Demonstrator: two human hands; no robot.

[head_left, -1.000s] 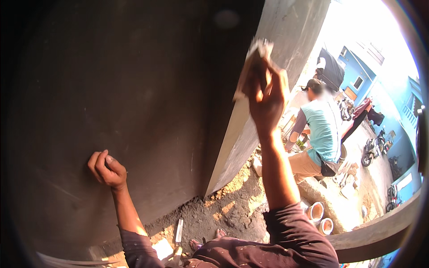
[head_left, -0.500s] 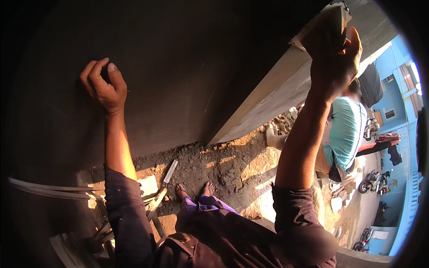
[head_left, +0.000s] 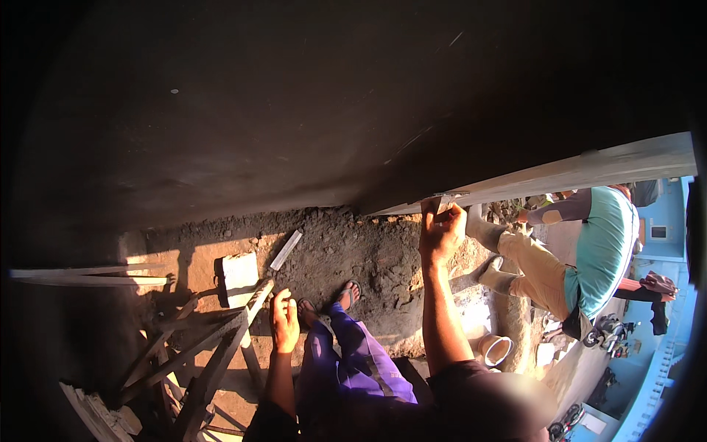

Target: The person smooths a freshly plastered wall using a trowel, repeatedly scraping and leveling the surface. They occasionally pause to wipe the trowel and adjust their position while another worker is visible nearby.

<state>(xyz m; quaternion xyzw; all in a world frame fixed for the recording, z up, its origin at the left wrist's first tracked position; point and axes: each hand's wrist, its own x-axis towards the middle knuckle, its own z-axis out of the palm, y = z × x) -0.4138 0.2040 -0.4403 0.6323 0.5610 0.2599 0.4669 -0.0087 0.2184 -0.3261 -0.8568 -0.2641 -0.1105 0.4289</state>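
Note:
My right hand (head_left: 443, 232) is closed round a flat finishing tool (head_left: 453, 197), a trowel or float partly hidden by my fingers, at the lower part of a pale plastered edge (head_left: 574, 169). That edge runs along the dark wall surface (head_left: 258, 125) filling the upper view. My left hand (head_left: 286, 320) is low in front of me, its fingers loosely bent and holding nothing, off the wall and beside leaning timber poles (head_left: 236, 331) in the picture.
A co-worker (head_left: 596, 250) in turquoise and rubber boots bends over at right, close by my arm. My sandalled feet (head_left: 346, 295) stand on rough soil (head_left: 368, 250) near a pale board (head_left: 239, 283). A bucket (head_left: 495, 348), rubble and motorbikes (head_left: 611, 331) are at right.
My view has tilted down. My right hand has moved down along the pale edge with the tool. My left hand has come away from the wall and dropped. The co-worker bends lower.

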